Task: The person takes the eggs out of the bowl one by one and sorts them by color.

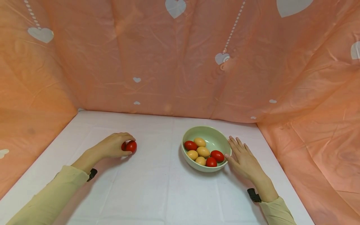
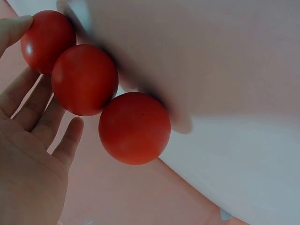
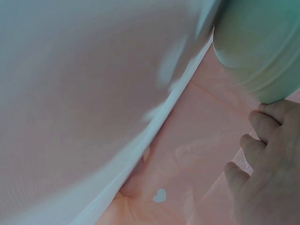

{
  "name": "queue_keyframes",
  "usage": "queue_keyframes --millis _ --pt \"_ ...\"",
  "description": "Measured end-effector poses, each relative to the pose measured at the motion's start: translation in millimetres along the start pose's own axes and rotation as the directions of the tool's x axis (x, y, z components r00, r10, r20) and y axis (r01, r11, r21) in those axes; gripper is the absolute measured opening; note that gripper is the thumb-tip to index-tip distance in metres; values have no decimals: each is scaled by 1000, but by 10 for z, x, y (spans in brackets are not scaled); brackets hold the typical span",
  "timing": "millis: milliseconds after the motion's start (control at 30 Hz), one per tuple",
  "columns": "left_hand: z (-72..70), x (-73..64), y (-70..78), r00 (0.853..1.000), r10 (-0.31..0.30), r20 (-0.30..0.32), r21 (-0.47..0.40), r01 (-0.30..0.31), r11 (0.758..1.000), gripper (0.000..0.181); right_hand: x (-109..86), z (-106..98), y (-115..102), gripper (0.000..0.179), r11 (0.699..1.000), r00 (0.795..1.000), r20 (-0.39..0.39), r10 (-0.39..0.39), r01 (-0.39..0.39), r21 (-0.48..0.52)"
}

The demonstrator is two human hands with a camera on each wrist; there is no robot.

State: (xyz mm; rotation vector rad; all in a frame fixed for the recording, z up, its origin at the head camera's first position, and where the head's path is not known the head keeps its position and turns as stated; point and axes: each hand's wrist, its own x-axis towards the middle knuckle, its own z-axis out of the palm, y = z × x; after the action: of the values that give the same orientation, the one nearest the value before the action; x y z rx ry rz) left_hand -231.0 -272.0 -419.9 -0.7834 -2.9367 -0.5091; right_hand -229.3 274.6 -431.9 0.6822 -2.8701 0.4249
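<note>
My left hand (image 1: 113, 146) is low over the left side of the table, thumb and index finger around a smooth red egg-shaped piece (image 1: 131, 147). In the left wrist view, the thumb touches the farthest red piece (image 2: 47, 41); two more red pieces, a middle one (image 2: 85, 79) and a nearer one (image 2: 134, 128), sit beside it, clear of the thumb. To the right stands a pale green bowl (image 1: 217, 137) holding several yellow egg-shaped pieces (image 1: 203, 152) and three red ones (image 1: 217, 156). My right hand (image 1: 244, 161) rests against the bowl's right side, fingers extended and spread.
A white cloth covers the table (image 1: 140, 187). Orange sheets (image 1: 168, 62) with pale hearts hang behind it and along both sides. A black strap device (image 1: 254, 195) sits on the right wrist, and another (image 1: 92, 174) on the left.
</note>
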Motion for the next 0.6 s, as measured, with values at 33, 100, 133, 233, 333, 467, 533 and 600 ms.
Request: queue_keyframes --millis 33,100,133,233,333,467,533,600 --pt "-1 0 0 1000 -2 1 -1 2 1000 42 -1 0 -1 72 1000 1000 -2 -1 1 1" --pt "-4 -2 4 1000 -8 4 -4 8 1000 42 -2 0 -6 72 1000 1000 -8 -4 4 2" --pt "-6 -2 6 1000 -10 4 -6 10 1000 43 -3 -2 -8 72 1000 1000 -8 -4 4 2" --pt "-5 -1 6 1000 -15 2 -7 16 1000 46 -5 -10 -9 72 1000 1000 1 0 0 0" --pt "-6 1 11 1000 -19 2 -3 19 1000 49 -7 -12 -4 73 1000 1000 8 4 -4 -1" --pt "-14 15 43 1000 -14 -2 -15 14 1000 50 -3 -1 2 72 1000 1000 -5 -6 6 0" --pt "-18 37 72 1000 -5 -13 -28 5 1000 49 -2 2 5 73 1000 1000 -12 -12 12 -2" --pt "-18 68 112 999 8 -33 -41 -10 999 47 -1 0 1 73 1000 1000 -19 -13 13 -2"
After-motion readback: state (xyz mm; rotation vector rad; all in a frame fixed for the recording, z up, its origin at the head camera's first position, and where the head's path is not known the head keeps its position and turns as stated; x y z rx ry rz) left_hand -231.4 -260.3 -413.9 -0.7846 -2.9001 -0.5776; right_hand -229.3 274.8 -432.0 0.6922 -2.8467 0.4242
